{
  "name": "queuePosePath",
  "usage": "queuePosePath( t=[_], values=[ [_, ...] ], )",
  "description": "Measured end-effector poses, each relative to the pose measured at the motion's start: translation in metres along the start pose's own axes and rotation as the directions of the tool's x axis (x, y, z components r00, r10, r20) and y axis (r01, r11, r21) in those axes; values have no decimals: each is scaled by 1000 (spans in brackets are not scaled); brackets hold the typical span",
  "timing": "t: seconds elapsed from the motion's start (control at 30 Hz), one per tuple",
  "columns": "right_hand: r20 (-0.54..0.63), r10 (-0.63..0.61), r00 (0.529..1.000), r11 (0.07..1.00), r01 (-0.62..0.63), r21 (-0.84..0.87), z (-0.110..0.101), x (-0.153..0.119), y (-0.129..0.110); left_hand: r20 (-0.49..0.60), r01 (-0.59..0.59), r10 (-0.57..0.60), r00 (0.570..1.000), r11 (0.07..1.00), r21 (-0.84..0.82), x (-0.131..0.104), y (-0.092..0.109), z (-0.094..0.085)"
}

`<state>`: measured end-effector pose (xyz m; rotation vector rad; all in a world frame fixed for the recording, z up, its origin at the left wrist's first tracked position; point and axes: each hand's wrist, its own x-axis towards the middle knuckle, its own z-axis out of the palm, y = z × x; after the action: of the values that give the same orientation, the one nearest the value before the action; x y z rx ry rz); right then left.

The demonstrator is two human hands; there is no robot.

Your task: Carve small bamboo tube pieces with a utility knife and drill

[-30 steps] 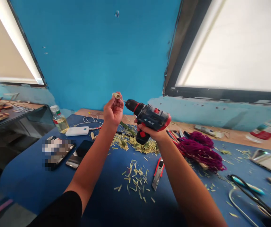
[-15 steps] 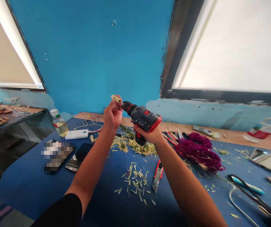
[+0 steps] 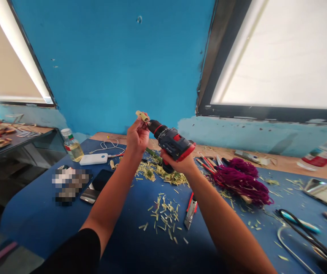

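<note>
My left hand (image 3: pixel 138 133) pinches a short, pale hollow tube (image 3: pixel 142 116) in front of the blue wall. My right hand (image 3: pixel 177 161) is wrapped round the grip of a black and red cordless drill (image 3: pixel 173 142), whose chuck points up and left at the tube's near end. The tip of the bit is too small to make out, so I cannot tell how deep it sits. Beneath both hands, green and yellow shavings (image 3: pixel 177 179) are heaped on the blue table (image 3: pixel 118 236).
A red utility knife (image 3: pixel 191 211) lies near more slivers. Purple yarn (image 3: pixel 245 180) is to the right, and a clear plastic bottle (image 3: pixel 321 156) is beyond it. At the left are a bottle of yellow liquid (image 3: pixel 74 148), a white power bank (image 3: pixel 94 159) and phones (image 3: pixel 103 179).
The tube has come closer to the drill's chuck and tilts slightly differently. The whole view has shifted a little; both hands keep their holds.
</note>
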<state>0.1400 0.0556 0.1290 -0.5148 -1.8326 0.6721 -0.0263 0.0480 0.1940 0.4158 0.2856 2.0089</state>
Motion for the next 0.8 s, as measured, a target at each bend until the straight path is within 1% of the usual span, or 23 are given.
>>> queuePosePath(
  t=[0.1,0.27,0.43,0.53,0.63,0.8],
  values=[
    [2,1,1000,1000,-1,-12,1,0,1,-7,-6,6,1000,1000,20,0,0,0],
    [-14,-42,999,999,42,-13,0,-1,6,-12,11,-11,1000,1000,14,1,0,1],
    [6,-12,1000,1000,13,-24,-1,-4,15,-10,30,-30,999,1000,-6,0,0,2],
    [1,18,1000,999,-18,30,-1,-4,18,-21,37,-37,999,999,0,-1,0,2],
    [-1,43,999,996,-42,80,0,-3,17,-32,44,-44,999,999,15,-1,0,2],
    [-13,45,999,997,-44,56,1,-2,11,-72,41,-41,997,999,-3,0,-3,2]
  ],
)
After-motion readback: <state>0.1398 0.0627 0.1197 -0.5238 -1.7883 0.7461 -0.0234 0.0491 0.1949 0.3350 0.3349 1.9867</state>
